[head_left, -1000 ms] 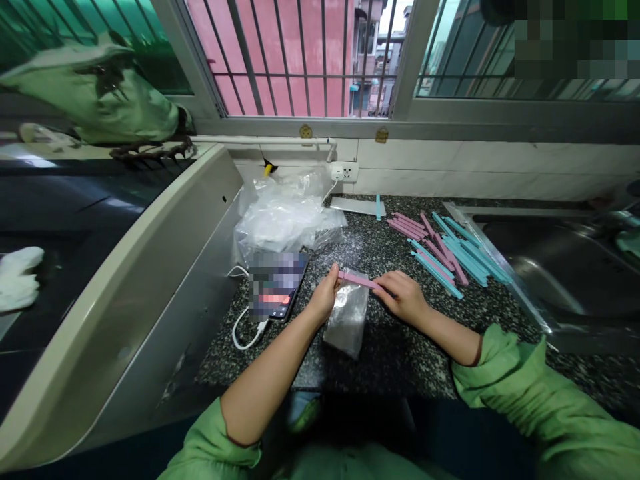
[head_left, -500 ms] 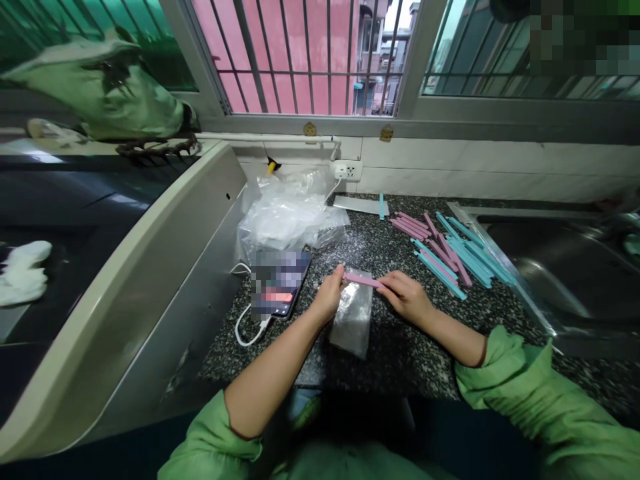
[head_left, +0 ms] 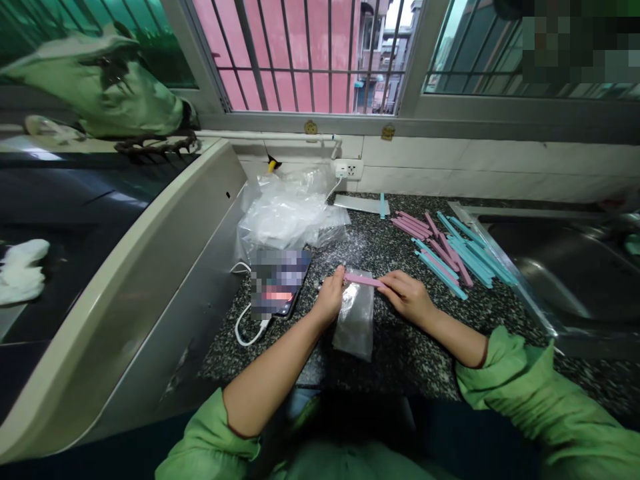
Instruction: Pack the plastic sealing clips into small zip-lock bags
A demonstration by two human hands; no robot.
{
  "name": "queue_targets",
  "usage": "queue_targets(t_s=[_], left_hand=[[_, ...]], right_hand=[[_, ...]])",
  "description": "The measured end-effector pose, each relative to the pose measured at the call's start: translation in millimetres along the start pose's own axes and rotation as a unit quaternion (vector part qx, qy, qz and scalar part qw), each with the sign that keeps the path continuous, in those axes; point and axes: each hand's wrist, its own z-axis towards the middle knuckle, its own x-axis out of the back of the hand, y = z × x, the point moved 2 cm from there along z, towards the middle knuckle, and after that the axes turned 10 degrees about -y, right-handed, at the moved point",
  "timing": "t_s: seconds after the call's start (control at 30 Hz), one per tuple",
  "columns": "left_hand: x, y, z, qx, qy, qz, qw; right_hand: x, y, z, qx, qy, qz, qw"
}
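A pink bag sealing clip (head_left: 363,280) stretches between my two hands, lying across the top of a small clear plastic bag (head_left: 354,327). My left hand (head_left: 329,296) is closed on the clip's left end, right at the bag's upper corner. The fingers of my right hand (head_left: 407,295) pinch its right end. The bag hangs down from the clip toward the counter's front edge; whether it rests on the counter I cannot tell. To the right lie several loose pink clips (head_left: 411,225) and several blue clips (head_left: 470,259).
A heap of clear plastic bags (head_left: 287,213) sits at the back left, with a phone (head_left: 287,287) and its white cable in front. A flat bag (head_left: 357,203) with a blue clip lies near the wall socket (head_left: 353,169). The metal sink (head_left: 555,273) is at right, the stove side (head_left: 165,293) at left.
The plastic bag's lower end has swung slightly to the right. Both hands keep their grip on the pink clip in nearly the same place.
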Motion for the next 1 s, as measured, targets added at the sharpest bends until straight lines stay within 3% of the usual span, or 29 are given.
queue_targets(t_s=[0.27, 1.0], left_hand=[[0.9, 0.1, -0.2, -0.009, 0.006, 0.007, 1.000], [-2.1, 1.0, -0.4, 0.014, 0.001, -0.093, 0.996]], right_hand=[[2.0, -2.1, 0.9, -0.003, -0.005, -0.002, 1.000], [1.9, -2.0, 1.1, -0.004, 0.004, -0.001, 1.000]])
